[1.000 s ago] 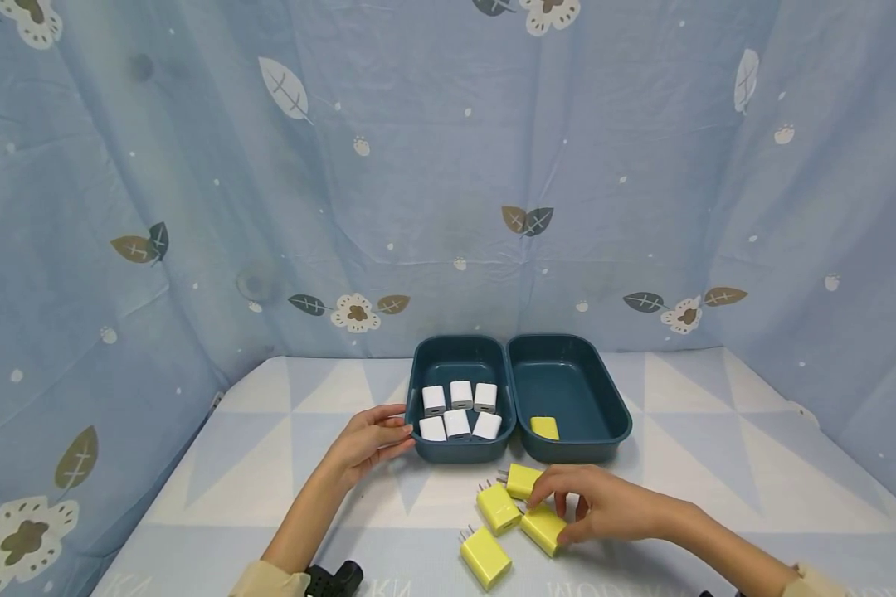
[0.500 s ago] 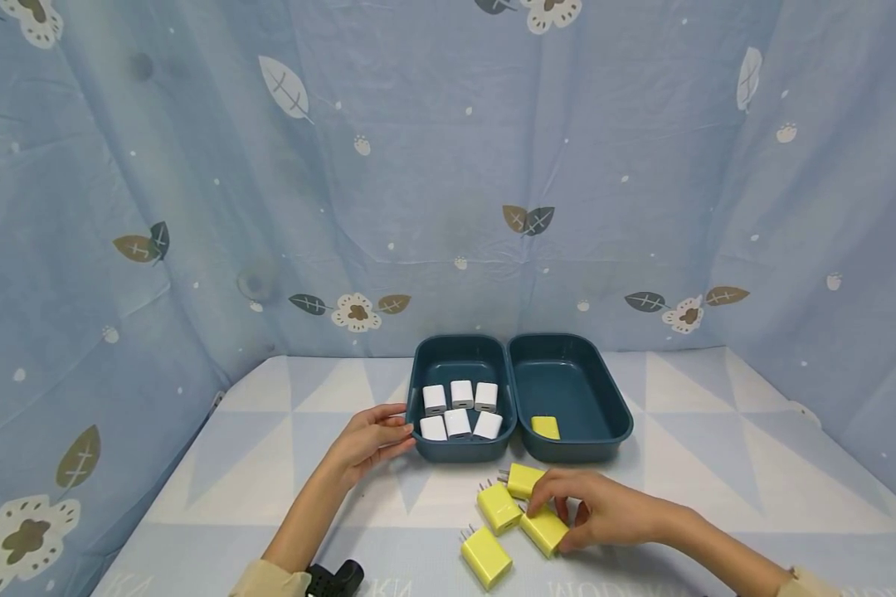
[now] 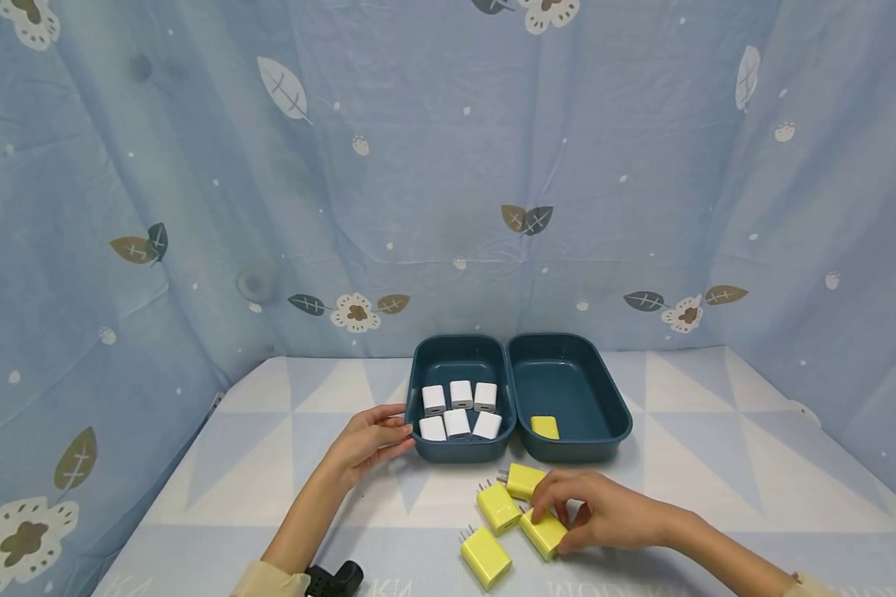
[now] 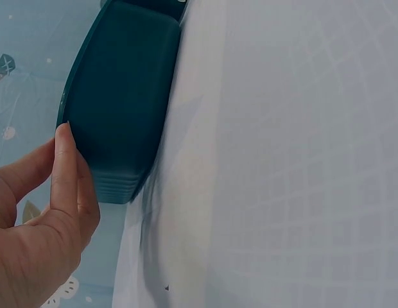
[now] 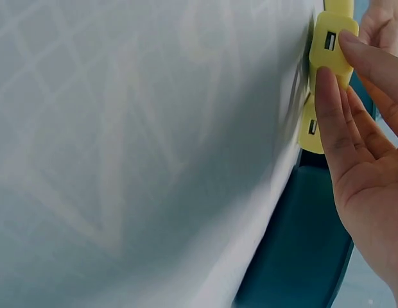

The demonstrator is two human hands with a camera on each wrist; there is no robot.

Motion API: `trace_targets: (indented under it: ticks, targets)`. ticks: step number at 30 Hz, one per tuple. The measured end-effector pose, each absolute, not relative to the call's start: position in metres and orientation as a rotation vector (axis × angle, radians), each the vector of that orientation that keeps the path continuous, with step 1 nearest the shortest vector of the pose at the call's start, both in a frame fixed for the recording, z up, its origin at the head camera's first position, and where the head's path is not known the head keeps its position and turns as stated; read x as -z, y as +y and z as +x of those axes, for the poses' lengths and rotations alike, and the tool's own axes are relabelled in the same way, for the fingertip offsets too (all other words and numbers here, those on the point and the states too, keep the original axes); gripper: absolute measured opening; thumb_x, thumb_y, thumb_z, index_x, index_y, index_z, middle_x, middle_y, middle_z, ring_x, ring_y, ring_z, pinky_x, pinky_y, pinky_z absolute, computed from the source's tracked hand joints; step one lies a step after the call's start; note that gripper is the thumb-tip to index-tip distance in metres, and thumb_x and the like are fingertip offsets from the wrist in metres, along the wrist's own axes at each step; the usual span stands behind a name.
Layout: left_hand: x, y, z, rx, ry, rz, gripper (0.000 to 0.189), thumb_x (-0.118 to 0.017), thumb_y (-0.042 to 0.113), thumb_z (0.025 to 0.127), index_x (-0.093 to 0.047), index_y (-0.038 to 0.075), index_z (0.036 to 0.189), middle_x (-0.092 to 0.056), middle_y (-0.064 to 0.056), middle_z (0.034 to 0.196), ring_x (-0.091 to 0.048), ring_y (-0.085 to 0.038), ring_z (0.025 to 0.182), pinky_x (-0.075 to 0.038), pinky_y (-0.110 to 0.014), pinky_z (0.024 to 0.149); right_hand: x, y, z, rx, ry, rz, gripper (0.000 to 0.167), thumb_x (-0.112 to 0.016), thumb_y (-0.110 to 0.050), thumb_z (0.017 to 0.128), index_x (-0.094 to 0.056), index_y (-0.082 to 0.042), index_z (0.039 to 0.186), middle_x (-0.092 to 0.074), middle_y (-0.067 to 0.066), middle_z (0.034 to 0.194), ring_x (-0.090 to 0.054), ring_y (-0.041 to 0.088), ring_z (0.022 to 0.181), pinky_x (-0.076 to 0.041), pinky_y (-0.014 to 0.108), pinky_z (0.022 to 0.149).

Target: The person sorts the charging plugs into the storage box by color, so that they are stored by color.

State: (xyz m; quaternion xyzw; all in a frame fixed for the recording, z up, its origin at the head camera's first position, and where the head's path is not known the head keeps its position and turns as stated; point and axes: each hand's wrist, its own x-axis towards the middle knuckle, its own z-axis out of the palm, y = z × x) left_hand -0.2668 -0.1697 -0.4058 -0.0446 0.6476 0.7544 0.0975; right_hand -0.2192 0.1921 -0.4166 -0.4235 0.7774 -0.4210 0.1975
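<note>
With thumb and fingertips, my right hand (image 3: 605, 510) pinches a yellow USB charger (image 3: 541, 539) that lies on the table. In the right wrist view, its USB port faces the camera, and the thumb and a finger lie against the charger (image 5: 327, 56). Close by on the table lie other yellow chargers: one (image 3: 498, 507) to the left, one (image 3: 485, 558) nearer the front and one (image 3: 523, 481) behind. Straight fingers of my left hand (image 3: 369, 444) touch the left blue tray (image 3: 455, 453) at its rim; the left wrist view shows that tray's outer wall (image 4: 125, 90).
Several white chargers (image 3: 457, 424) sit in two rows in the left tray. The right blue tray (image 3: 575, 451) stands against it and holds one yellow charger (image 3: 544, 427). A patterned cloth covers the table (image 3: 254, 464); a blue printed curtain (image 3: 448, 166) hangs behind.
My right fingertips have shifted slightly on the yellow charger, which has moved a little toward the front. The left hand, trays and other chargers stay as they were.
</note>
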Motion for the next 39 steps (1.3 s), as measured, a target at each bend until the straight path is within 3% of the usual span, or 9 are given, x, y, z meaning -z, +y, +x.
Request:
trace_targets:
  ticks: [39]
  targets:
    - [0.405,-0.17,-0.266,-2.222,1.924,-0.114,0.049,-0.06,-0.013,0.091,-0.046,-0.011,0.138,-0.053,-0.012,0.098,-0.067,-0.017,0.086,-0.057,-0.041,0.09,0.379,0.236,-0.216,1.219,2.386,-1.177,0.032,-0.077,-0.028,0.088,-0.066,-0.021,0.117,-0.058,0.003,0.125,-0.057,0.018,0.089,-0.061,0.031,0.066]
